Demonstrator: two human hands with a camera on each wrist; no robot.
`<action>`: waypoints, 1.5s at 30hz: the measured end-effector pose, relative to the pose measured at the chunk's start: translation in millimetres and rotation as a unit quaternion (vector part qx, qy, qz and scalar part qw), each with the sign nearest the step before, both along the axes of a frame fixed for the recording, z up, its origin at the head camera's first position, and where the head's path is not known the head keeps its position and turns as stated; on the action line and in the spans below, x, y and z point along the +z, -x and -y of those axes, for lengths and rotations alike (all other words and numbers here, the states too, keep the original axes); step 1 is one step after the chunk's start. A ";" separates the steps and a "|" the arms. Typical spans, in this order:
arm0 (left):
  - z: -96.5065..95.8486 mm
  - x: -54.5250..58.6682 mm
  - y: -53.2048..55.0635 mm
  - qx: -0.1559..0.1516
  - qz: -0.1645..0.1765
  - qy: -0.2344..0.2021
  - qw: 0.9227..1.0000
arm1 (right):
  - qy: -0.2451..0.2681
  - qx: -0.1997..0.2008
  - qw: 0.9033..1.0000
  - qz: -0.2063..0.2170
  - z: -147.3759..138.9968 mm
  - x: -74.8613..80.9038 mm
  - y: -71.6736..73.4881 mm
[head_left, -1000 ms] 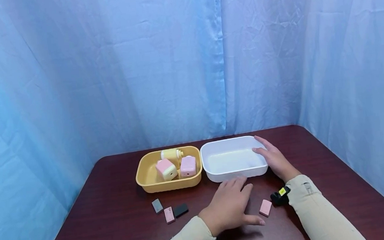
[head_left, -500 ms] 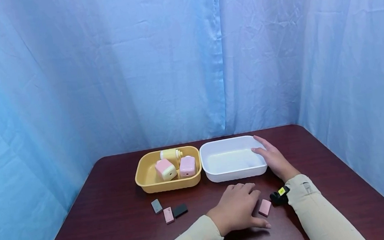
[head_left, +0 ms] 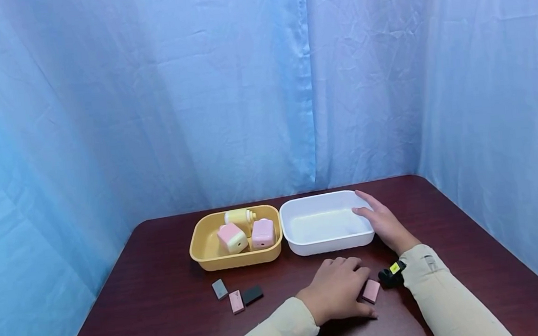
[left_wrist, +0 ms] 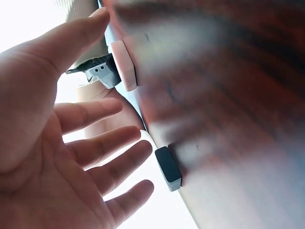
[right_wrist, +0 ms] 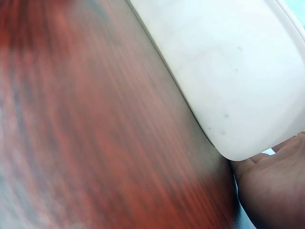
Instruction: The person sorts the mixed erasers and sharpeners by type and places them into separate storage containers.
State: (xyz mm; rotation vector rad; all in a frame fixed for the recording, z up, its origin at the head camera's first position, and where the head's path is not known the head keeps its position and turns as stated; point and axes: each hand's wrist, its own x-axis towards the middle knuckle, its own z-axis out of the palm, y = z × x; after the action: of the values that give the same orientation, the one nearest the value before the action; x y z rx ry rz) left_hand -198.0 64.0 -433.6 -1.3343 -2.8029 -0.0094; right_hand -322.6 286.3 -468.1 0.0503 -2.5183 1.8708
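Note:
My left hand (head_left: 336, 291) is low over the table, its fingers spread and bent a little, beside a small pink block (head_left: 371, 291). In the left wrist view that pink block (left_wrist: 124, 66) stands between thumb and forefinger, with a gap around it. A dark block (left_wrist: 168, 168) appears beyond the other fingertips; the hand covers it in the head view. My right hand (head_left: 385, 226) holds the right end of a white plastic tray (head_left: 330, 245), thumb over the rim and the rest of the hand outside the wall.
Left of the white tray, a yellow tray (head_left: 238, 262) holds a pink-and-cream cube (head_left: 232, 238), a lilac cube (head_left: 262, 233) and a yellow bottle-shaped piece (head_left: 237, 216). Grey (head_left: 219, 289), speckled pink (head_left: 236, 301) and black (head_left: 252, 294) blocks lie in front. Blue curtains stand behind.
My left hand has moved right and slightly toward me, bringing its fingers nearer the pink block. The right hand and the white tray have stayed in place.

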 end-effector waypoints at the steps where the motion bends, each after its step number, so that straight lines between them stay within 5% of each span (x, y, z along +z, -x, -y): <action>1: -0.4 0.2 0.2 -0.001 -0.002 0.002 1.000 | 0.002 0.000 1.000 0.000 -0.1 -0.2 0.3; 45: -3.2 6.7 1.4 -0.008 -0.011 0.028 1.000 | -0.018 -0.002 1.000 0.000 0.4 1.4 0.0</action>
State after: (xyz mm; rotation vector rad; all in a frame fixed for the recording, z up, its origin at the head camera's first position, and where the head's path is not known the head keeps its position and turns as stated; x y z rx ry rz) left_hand -199.4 67.3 -426.9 -1.3590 -2.7950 0.0838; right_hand -322.5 285.9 -466.7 0.0444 -2.5507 1.8230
